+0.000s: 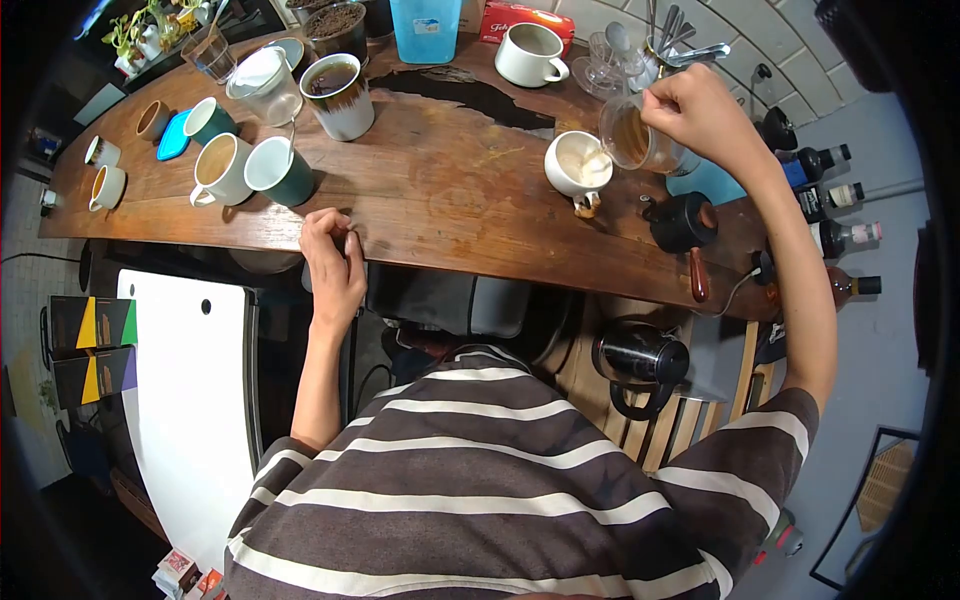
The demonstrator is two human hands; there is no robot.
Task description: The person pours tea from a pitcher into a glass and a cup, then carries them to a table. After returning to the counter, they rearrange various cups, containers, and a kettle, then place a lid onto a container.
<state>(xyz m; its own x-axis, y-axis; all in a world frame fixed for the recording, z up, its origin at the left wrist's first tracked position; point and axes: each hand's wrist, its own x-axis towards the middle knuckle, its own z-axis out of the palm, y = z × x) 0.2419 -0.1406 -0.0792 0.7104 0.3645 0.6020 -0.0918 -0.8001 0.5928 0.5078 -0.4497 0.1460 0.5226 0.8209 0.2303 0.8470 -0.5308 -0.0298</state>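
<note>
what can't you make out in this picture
Head view:
How the right hand grips the glass jug: partly hidden by the hand itself
Top of the blue container: cut off by upper edge
Front of the red box: partly hidden by the white mug
Wording on bottle labels: too small

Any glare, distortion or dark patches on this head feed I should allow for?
Head view: wide-angle distortion, bottles at right appearing almost sideways, corners black. Head view: pale glare on the wooden table near the left hand, white board nearly washed out.
</note>
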